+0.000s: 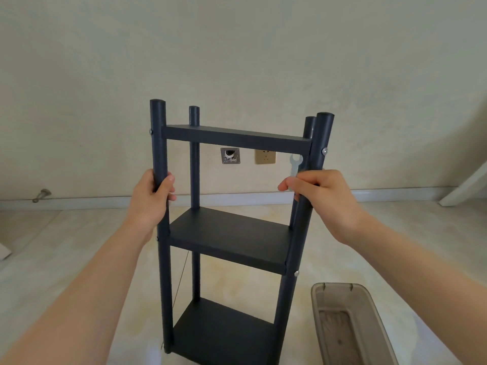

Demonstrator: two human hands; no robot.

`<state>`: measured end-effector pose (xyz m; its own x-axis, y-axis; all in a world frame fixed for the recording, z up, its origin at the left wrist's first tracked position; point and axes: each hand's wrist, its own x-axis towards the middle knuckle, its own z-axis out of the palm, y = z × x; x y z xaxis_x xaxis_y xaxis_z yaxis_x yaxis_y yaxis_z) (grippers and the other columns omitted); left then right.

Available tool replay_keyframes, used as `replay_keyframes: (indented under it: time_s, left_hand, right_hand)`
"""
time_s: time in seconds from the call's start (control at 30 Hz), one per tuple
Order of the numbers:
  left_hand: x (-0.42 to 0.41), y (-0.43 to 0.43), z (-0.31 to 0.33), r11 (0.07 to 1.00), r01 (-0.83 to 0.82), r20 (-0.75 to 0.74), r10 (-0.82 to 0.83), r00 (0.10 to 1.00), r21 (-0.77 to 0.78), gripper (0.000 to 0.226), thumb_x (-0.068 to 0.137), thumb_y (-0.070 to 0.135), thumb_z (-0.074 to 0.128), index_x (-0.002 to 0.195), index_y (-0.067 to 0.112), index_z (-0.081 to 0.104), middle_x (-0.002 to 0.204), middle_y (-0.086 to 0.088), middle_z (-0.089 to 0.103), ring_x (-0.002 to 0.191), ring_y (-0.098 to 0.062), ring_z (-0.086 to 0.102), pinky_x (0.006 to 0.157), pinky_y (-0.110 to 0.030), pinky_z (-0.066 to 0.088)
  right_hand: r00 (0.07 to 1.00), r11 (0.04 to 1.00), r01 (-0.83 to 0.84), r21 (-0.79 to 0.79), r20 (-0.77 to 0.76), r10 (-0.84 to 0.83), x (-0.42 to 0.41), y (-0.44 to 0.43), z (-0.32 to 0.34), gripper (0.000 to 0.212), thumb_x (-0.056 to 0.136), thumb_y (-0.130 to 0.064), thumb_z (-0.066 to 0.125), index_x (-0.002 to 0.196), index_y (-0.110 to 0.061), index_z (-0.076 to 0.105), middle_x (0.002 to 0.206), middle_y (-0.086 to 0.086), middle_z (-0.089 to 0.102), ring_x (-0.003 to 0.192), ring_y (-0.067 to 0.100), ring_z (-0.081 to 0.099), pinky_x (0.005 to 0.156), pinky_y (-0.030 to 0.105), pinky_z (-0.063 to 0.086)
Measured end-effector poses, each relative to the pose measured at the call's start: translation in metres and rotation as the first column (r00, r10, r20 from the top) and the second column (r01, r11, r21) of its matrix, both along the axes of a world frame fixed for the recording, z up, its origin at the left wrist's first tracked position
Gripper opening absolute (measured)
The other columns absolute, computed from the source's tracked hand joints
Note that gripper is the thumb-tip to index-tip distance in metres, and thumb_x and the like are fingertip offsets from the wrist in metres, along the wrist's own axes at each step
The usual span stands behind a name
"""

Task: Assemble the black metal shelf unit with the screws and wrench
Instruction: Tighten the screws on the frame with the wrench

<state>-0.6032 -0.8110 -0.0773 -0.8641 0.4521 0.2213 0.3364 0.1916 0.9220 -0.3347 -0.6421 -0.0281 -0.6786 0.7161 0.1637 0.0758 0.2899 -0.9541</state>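
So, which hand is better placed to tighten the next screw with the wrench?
Right. The right hand holds the wrench, just below the screw on the front right post. The left hand only grips the front left post, so it can probably steady the shelf unit.

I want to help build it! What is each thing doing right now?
shelf unit: upright, three shelves fitted.
left hand: grips the front left post.
right hand: holds wrench against front right post.
wrench: upright in right hand.
screws: seated in the posts.
bin: open, no lid.
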Motion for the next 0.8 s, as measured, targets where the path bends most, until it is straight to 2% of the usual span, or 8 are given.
replay_keyframes:
  time_s: [0.07,0.13,0.2,0.33,0.47,0.67,0.73,0.8]
  left_hand:
    - [-0.001,0.001,0.002,0.999,-0.042,0.002,0.042,0.999,0.016,0.008,0.104,0.031,0.054,0.105,0.024,0.057,0.091,0.0,0.066,0.078,-0.015,0.067,0.077,-0.031,0.05]
    - [0.0,0.001,0.004,0.998,-0.058,-0.006,0.058,0.998,0.005,0.008,0.104,0.031,0.054,0.106,0.023,0.056,0.093,0.001,0.068,0.079,-0.014,0.069,0.069,-0.026,0.045]
    - [0.001,0.001,0.003,0.998,-0.065,0.005,0.065,0.998,-0.001,0.011,0.104,0.03,0.054,0.109,0.021,0.056,0.096,0.001,0.069,0.08,-0.013,0.07,0.066,-0.024,0.043]
    - [-0.001,0.001,-0.001,0.997,-0.08,0.028,0.081,0.996,-0.018,0.016,0.103,0.028,0.057,0.113,0.017,0.057,0.104,0.0,0.07,0.082,-0.014,0.071,0.067,-0.023,0.048]
    - [-0.002,0.002,-0.005,0.997,-0.08,0.063,0.081,0.995,-0.022,0.017,0.101,0.024,0.06,0.114,0.014,0.058,0.109,-0.006,0.07,0.087,-0.023,0.072,0.075,-0.032,0.054]
    - [0.003,0.004,0.0,0.994,-0.084,0.058,0.089,0.994,-0.074,0.021,0.101,0.026,0.061,0.116,0.012,0.058,0.113,-0.01,0.068,0.09,-0.028,0.072,0.087,-0.046,0.058]
    - [0.003,0.005,0.001,0.982,-0.104,0.009,0.107,0.994,-0.156,0.025,0.101,0.027,0.06,0.118,0.01,0.056,0.113,-0.01,0.067,0.096,-0.031,0.069,0.09,-0.049,0.056]
    - [0.005,0.004,0.002,0.945,-0.124,-0.069,0.108,0.992,-0.302,0.03,0.1,0.026,0.06,0.123,0.008,0.051,0.113,-0.011,0.063,0.101,-0.032,0.063,0.085,-0.043,0.051]
  right_hand:
    - [0.999,0.999,-0.035,0.031,-0.025,0.036,-0.002,-0.004,0.006,0.027,0.096,-0.019,0.061,0.075,-0.022,0.078,0.065,-0.006,0.057,0.071,0.004,0.055,0.073,0.016,0.048]
    - [0.997,0.998,-0.056,0.036,-0.05,0.057,-0.002,-0.006,0.011,0.026,0.095,-0.02,0.062,0.075,-0.023,0.079,0.073,0.005,0.057,0.085,0.013,0.056,0.087,0.031,0.049]
    - [0.996,0.998,-0.061,0.035,-0.067,0.063,-0.001,-0.007,0.015,0.026,0.094,-0.02,0.064,0.074,-0.024,0.08,0.074,0.006,0.061,0.092,0.016,0.055,0.092,0.038,0.048]
    - [0.989,0.993,-0.102,0.057,-0.101,0.107,-0.002,-0.013,0.019,0.025,0.091,-0.02,0.066,0.071,-0.028,0.08,0.075,-0.001,0.059,0.083,0.005,0.053,0.083,0.024,0.041]
    - [0.988,0.992,-0.113,0.062,-0.097,0.118,-0.004,-0.016,0.02,0.025,0.088,-0.018,0.069,0.068,-0.029,0.079,0.073,-0.025,0.052,0.076,-0.003,0.053,0.075,0.015,0.04]
    - [0.988,0.992,-0.115,0.051,-0.102,0.12,-0.002,-0.017,0.023,0.023,0.088,-0.016,0.07,0.068,-0.024,0.079,0.079,-0.011,0.048,0.078,0.0,0.052,0.076,0.015,0.042]
    - [0.986,0.988,-0.135,0.077,-0.087,0.142,-0.001,-0.019,0.025,0.022,0.088,-0.015,0.069,0.07,-0.023,0.079,0.077,-0.009,0.047,0.075,0.0,0.051,0.073,0.011,0.042]
    - [0.979,0.975,-0.19,0.115,-0.051,0.197,-0.001,-0.02,0.028,0.022,0.089,-0.015,0.068,0.072,-0.022,0.08,0.072,-0.002,0.045,0.071,0.004,0.047,0.07,0.007,0.041]
